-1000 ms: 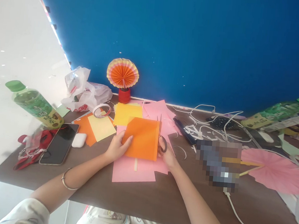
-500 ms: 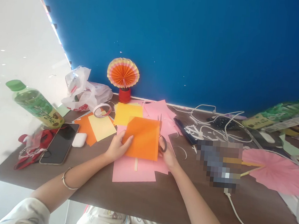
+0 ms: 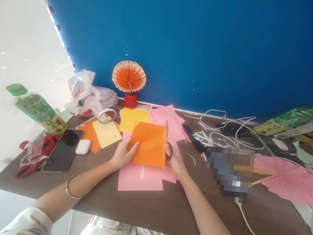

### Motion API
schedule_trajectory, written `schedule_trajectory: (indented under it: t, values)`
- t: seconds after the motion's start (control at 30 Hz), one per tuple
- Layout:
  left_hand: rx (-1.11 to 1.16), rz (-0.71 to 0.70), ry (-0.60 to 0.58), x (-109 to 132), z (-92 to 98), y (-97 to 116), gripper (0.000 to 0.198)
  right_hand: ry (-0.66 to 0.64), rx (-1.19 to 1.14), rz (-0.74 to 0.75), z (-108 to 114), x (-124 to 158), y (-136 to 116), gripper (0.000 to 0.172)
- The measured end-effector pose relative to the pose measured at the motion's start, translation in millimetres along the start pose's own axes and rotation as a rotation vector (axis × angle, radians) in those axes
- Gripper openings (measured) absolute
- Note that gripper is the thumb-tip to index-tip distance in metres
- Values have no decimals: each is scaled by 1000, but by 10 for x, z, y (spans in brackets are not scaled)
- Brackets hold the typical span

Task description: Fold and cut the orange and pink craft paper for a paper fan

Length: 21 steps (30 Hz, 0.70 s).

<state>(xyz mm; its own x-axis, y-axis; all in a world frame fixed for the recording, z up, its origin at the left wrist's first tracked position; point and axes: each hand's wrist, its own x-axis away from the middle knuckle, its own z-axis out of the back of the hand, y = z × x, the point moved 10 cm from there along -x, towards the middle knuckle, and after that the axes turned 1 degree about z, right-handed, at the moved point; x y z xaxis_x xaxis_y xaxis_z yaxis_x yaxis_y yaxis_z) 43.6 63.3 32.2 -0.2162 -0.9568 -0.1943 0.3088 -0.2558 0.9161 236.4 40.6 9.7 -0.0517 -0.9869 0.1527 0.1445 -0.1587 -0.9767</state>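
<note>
My left hand (image 3: 125,153) is closed on the left edge of an orange sheet of paper (image 3: 149,145), thumb on top. My right hand (image 3: 175,161) grips a pair of scissors (image 3: 169,151) with dark handles; the blades stand at the sheet's right edge. Some of the right fingers are hidden behind the paper. Below the orange sheet lie pink sheets (image 3: 139,183), with a narrow pale strip (image 3: 142,172) on top. A yellow sheet (image 3: 134,120) lies just behind.
A folded paper fan (image 3: 129,76) stands in a red holder (image 3: 130,100) by the blue wall. Left are a green bottle (image 3: 39,111), phone (image 3: 63,151), white case (image 3: 83,147) and tape roll (image 3: 107,116). White cables (image 3: 240,130) and a pink fan (image 3: 290,180) lie right.
The scissors' handles and blades have drawn slightly closer together along the orange sheet's right edge. The left hand keeps its hold on the paper.
</note>
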Motion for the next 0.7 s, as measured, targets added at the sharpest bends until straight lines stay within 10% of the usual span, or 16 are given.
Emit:
schedule_trajectory:
  t: [0.7]
  values:
    - [38, -3, 28, -21, 37, -12, 26, 44, -114, -72, 33, 4, 17, 46]
